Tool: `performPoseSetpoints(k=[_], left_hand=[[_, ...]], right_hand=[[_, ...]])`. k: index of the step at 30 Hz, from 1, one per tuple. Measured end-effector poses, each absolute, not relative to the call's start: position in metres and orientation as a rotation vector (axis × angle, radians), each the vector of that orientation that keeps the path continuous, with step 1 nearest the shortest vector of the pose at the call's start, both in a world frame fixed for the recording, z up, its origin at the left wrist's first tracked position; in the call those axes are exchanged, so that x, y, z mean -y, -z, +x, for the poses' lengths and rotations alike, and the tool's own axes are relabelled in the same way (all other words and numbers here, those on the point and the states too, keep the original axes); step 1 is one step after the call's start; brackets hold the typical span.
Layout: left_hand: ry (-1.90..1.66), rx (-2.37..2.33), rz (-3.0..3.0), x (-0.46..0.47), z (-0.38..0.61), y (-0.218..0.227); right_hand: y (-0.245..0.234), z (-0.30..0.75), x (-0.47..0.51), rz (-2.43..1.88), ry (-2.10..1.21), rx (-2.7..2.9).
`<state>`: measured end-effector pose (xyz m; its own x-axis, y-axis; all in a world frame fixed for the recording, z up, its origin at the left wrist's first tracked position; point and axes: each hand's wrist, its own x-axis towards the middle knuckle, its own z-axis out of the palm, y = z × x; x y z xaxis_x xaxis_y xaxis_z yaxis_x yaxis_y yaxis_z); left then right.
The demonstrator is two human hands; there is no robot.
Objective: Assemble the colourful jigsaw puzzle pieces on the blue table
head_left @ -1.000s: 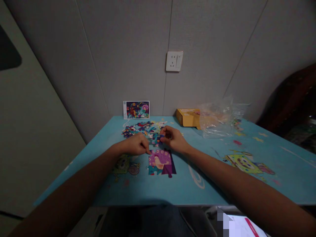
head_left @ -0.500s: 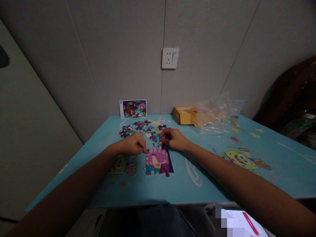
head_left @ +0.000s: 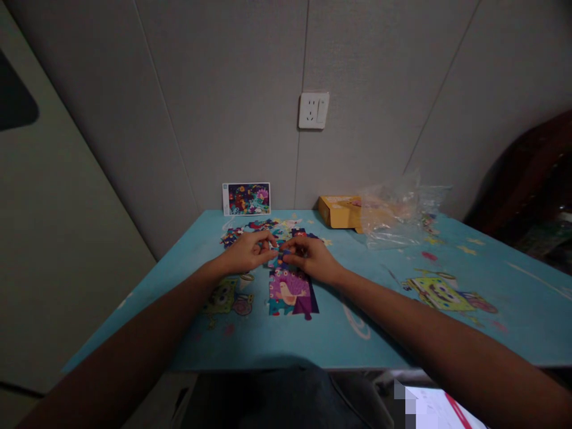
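Observation:
Both hands meet just beyond a joined block of jigsaw pieces (head_left: 290,292), which shows a pale bird on purple. A small blue puzzle piece (head_left: 280,257) is pinched between the fingertips of my right hand (head_left: 310,257). My left hand (head_left: 250,251) is closed too, thumb and forefinger touching that piece's left side. Loose puzzle pieces (head_left: 261,224) lie heaped behind the hands, partly hidden by them. Against the wall leans a picture card (head_left: 247,199) with a colourful scene.
A yellow box (head_left: 339,213) stands at the back, with a clear plastic bag (head_left: 388,220) beside it on the right. The blue table (head_left: 388,333) has printed cartoon figures. A wall socket (head_left: 313,111) is above. A partly blurred-out phone-like screen (head_left: 440,408) lies below the table's front edge.
My left hand has lifted from the joined block's upper left corner and moved right and up to the piece. My right hand has shifted slightly left and toward me with it.

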<state>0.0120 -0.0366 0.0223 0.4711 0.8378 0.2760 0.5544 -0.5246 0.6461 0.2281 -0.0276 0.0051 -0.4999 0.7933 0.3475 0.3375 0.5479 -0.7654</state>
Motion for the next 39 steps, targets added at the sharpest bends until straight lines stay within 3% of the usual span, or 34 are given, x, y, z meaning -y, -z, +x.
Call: performPoseSetpoints(k=[9,14,21,32,39], left_hand=[[-0.872,-1.022,1.952,0.037,0.012,-0.027],[-0.642,-0.91,1.832,0.04,0.006,-0.032],[-0.23,-0.969,1.873,0.038,-0.002,-0.036],[-0.086,-1.241,1.976,0.04,-0.008,-0.042],[-0.138,-1.139,2.165,0.036,-0.007,-0.037]], right_hand=[[-0.004,0.228,0.027,-0.938,-0.912,2.069],[-0.007,0.228,0.035,-0.891,-0.841,2.249],[-0.012,0.224,0.04,-0.902,-0.657,2.39],[-0.007,0.227,0.037,-0.938,-0.632,2.423],[-0.009,0.226,0.037,-0.942,-0.604,2.433]])
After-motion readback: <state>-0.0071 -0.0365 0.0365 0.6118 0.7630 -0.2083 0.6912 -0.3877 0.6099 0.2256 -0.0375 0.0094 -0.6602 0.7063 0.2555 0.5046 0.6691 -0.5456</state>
